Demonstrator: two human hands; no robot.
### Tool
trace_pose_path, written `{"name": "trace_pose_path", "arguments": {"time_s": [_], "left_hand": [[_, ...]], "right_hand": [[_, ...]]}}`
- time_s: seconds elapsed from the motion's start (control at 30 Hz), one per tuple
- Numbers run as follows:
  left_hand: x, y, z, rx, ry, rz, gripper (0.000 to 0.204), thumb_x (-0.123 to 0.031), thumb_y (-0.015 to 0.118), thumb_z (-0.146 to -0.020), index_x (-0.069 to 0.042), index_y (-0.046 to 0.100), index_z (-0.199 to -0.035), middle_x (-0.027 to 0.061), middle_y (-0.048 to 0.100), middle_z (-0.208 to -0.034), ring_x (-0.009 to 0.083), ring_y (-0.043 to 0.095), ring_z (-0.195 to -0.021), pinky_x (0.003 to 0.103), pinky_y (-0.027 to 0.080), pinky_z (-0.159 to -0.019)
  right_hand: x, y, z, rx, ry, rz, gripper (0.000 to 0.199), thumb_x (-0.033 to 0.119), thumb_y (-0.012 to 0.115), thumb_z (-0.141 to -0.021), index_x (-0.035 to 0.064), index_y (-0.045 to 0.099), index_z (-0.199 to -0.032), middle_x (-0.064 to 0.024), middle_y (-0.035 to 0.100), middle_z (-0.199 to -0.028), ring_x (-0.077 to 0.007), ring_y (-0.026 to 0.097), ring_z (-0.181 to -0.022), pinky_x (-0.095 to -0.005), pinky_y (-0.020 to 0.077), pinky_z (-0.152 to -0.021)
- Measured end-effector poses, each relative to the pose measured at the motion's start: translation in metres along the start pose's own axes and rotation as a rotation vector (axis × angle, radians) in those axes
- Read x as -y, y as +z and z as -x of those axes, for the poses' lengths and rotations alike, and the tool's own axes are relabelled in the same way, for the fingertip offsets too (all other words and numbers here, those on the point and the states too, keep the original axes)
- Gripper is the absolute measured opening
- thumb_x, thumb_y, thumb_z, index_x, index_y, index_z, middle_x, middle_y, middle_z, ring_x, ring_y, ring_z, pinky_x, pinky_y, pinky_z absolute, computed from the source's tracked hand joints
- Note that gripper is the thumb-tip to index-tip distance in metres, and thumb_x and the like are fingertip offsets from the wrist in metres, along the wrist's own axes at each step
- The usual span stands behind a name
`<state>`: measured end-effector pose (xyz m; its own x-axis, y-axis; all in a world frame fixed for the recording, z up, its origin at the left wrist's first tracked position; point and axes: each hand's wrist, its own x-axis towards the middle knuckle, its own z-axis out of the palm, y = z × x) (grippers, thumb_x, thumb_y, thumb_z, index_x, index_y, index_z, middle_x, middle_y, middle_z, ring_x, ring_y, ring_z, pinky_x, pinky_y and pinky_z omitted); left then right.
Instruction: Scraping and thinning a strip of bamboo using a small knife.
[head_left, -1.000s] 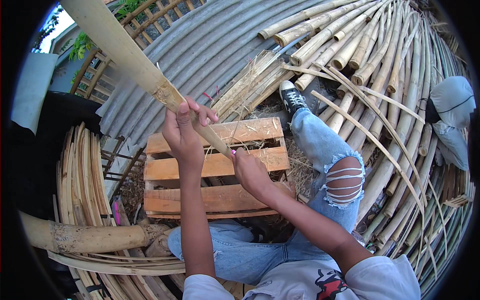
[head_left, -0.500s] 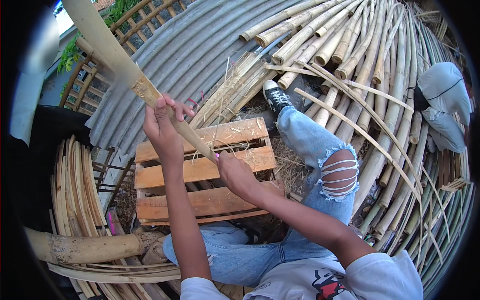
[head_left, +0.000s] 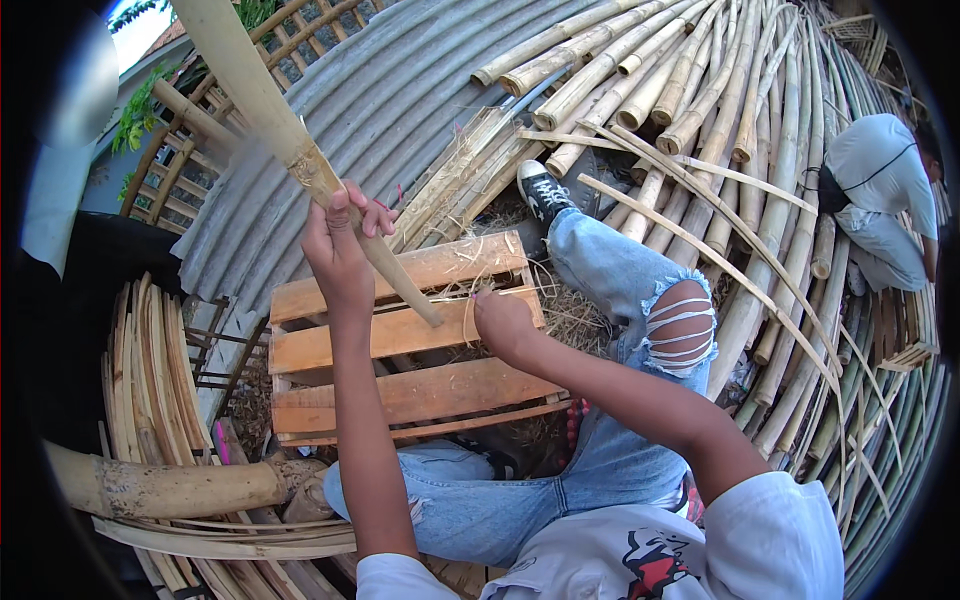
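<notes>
A long split bamboo piece (head_left: 245, 90) slants from the upper left down to the wooden slatted crate (head_left: 370, 408). My left hand (head_left: 342, 240) is closed round it just below a rough brown node, some fingertips lifted. Its narrow lower end rests on or just above a crate slat. To the right of that end my right hand (head_left: 506, 326) is a fist, apart from the bamboo. A thin pale line and a speck of pink show at its thumb side; what it grips is mostly hidden. Curly bamboo shavings lie beside it.
Many bamboo poles (head_left: 690, 125) fan out at the right. Split strips (head_left: 155, 390) stack at the left, near a thick bamboo pole (head_left: 190, 490). Corrugated sheeting (head_left: 370, 100) spreads behind the crate. Another person (head_left: 880, 190) bends over at the far right.
My right hand has moved slightly right and up, off the bamboo's lower end, which is now uncovered. The bamboo's top and my left hand have shifted a little right.
</notes>
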<state>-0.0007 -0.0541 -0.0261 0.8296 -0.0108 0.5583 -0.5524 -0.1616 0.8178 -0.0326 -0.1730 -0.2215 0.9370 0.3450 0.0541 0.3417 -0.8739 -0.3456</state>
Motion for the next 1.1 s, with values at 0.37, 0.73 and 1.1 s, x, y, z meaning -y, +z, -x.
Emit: {"name": "trace_pose_path", "arguments": {"time_s": [0.37,0.73,1.1], "left_hand": [[0.012,-0.013,0.0,-0.172,0.03,0.048,0.031,-0.031,0.037,-0.098,-0.004,0.043,-0.086,0.002,0.039,-0.064,0.0116,0.045,-0.06,0.032,0.048,-0.072],[0.008,-0.004,0.004,-0.204,0.031,-0.008,0.034,-0.037,0.036,-0.097,-0.005,0.041,-0.085,0.0015,0.036,-0.061,0.0128,0.046,-0.058,0.038,0.053,-0.072],[0.012,-0.035,-0.008,-0.222,0.029,0.048,0.033,-0.039,0.038,-0.096,-0.007,0.04,-0.085,0.0011,0.033,-0.061,0.0128,0.042,-0.056,0.043,0.053,-0.074]], "right_hand": [[0.057,-0.069,0.002,-0.173,0.085,-0.856,0.03,0.021,0.037,-0.095,-0.0062,0.046,-0.088,-0.0274,0.055,-0.063,-0.0467,0.055,-0.066,-0.0528,0.0419,-0.058],[0.063,-0.019,0.015,-0.02,0.144,-0.597,0.021,0.016,0.041,-0.092,-0.0022,0.045,-0.083,-0.0237,0.057,-0.06,-0.0413,0.06,-0.061,-0.0474,0.0491,-0.052],[-0.02,0.023,-0.031,0.081,0.104,0.154,0.015,0.01,0.054,-0.08,0.006,0.063,-0.092,-0.0037,0.062,-0.067,-0.0164,0.064,-0.057,-0.0359,0.0441,-0.034]]}}
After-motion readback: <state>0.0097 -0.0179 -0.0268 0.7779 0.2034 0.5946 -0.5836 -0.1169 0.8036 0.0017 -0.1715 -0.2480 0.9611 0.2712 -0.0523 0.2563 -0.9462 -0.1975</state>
